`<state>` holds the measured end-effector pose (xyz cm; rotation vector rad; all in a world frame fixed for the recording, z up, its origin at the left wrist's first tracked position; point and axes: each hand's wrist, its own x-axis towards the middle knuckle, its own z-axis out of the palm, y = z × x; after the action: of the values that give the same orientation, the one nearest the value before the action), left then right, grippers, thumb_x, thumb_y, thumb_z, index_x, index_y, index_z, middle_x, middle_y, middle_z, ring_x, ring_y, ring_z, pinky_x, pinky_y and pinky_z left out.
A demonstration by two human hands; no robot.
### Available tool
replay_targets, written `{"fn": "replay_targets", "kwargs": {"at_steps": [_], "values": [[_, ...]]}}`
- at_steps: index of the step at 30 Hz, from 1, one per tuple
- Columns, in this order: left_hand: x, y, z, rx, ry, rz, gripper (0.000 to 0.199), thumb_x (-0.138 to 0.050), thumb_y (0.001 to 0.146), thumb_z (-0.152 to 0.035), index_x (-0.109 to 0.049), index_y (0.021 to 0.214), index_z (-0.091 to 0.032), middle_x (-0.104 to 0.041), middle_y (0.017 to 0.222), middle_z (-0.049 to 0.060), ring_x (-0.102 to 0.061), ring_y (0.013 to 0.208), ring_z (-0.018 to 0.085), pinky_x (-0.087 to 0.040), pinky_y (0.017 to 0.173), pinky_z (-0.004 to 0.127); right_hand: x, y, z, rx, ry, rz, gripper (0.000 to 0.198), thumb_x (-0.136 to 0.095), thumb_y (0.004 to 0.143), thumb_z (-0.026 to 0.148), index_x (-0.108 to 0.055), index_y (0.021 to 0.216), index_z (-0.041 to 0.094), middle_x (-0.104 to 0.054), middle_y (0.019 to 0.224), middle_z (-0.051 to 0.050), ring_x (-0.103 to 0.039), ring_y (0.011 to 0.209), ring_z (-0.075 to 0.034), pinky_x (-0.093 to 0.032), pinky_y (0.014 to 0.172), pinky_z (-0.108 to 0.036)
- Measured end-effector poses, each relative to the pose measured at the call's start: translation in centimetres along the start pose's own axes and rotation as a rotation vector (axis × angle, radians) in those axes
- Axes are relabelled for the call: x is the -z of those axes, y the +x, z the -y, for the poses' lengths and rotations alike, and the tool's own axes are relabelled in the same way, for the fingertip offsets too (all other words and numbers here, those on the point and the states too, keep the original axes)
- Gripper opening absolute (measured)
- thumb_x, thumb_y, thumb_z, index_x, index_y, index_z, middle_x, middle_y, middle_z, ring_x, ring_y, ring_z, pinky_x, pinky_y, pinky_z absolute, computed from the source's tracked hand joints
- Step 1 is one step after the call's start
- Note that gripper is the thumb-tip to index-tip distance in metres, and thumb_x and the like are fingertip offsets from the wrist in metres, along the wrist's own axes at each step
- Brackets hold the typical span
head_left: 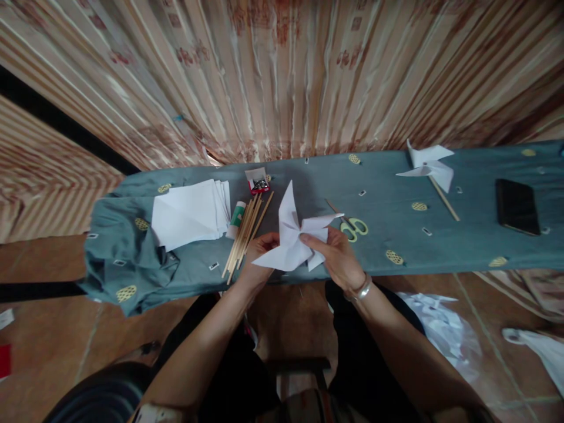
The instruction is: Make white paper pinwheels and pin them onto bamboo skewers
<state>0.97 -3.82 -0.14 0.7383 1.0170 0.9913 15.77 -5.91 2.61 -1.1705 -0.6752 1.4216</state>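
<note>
A white paper pinwheel (293, 244) is held up over the near edge of the cloth-covered table, its blades folded in toward the centre. My right hand (341, 258) grips it from the right, thumb pressed at the middle. From the left, my left hand (262, 252) holds it, with most of its fingers hidden behind the paper. Just left of the pinwheel lie several wooden sticks (247, 232) and a green-and-white glue stick (237, 220). Scissors with pale green handles (353, 227) rest to the right, partly behind the pinwheel. Beyond the sticks stands a small open box of metal pins (258, 183).
A stack of white paper (189, 214) lies at the table's left. On the right are another pinwheel on a stick (429, 164) and a black phone-like object (516, 205). A plastic bag of white paper pieces (443, 329) sits on the floor. Curtains (273, 76) hang behind the table.
</note>
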Motion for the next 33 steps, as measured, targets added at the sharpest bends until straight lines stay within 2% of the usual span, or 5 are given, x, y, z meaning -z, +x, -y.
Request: {"fn": "replay_targets", "kwargs": {"at_steps": [8,18,22,28,33], "values": [[-0.4,-0.1,0.7,0.1,-0.146,-0.071,0.04,-0.093,0.036,-0.031,-0.069,0.064,-0.014,-0.069,0.06,0.0,-0.059,0.052,0.012,-0.048,0.059,0.025,0.1,0.5,-0.5,-0.113,0.077,0.074,0.03,-0.086,0.06,0.034,-0.072,0.082,0.02,-0.074,0.076,0.001,-0.069,0.072,-0.016,-0.056,0.073,-0.028],[0.5,0.2,1.4,0.05,-0.129,-0.087,0.042,-0.093,0.034,-0.032,-0.067,0.061,-0.014,-0.067,0.058,0.0,-0.057,0.052,0.013,-0.046,0.058,0.027,-0.2,0.6,-1.1,-0.099,0.03,0.089,0.03,-0.084,0.063,0.036,-0.07,0.083,0.02,-0.073,0.075,0.001,-0.067,0.07,-0.015,-0.055,0.071,-0.029],[0.4,0.0,1.1,0.061,-0.141,-0.044,0.043,-0.093,0.035,-0.031,-0.068,0.066,-0.015,-0.069,0.061,0.0,-0.06,0.055,0.013,-0.048,0.062,0.028,-0.4,0.7,-1.0,-0.114,0.058,0.088,0.029,-0.085,0.062,0.034,-0.071,0.083,0.019,-0.073,0.075,0.002,-0.068,0.069,-0.014,-0.054,0.07,-0.026],[0.8,-0.2,0.3,0.12,-0.188,0.022,0.043,-0.09,0.049,-0.039,-0.072,0.077,-0.013,-0.072,0.068,0.003,-0.062,0.058,0.013,-0.048,0.062,0.026,-0.4,0.7,-0.8,-0.128,0.078,0.088,0.026,-0.086,0.061,0.032,-0.073,0.081,0.02,-0.075,0.076,0.001,-0.068,0.069,-0.014,-0.055,0.071,-0.026],[0.9,-0.3,-0.6,0.123,-0.212,0.107,0.045,-0.08,0.062,-0.054,-0.073,0.079,-0.013,-0.075,0.08,0.008,-0.069,0.078,0.022,-0.051,0.07,0.029,-0.3,0.7,-0.9,-0.116,0.076,0.076,0.026,-0.086,0.059,0.031,-0.074,0.079,0.02,-0.076,0.078,0.001,-0.069,0.07,-0.014,-0.055,0.07,-0.026]]}}
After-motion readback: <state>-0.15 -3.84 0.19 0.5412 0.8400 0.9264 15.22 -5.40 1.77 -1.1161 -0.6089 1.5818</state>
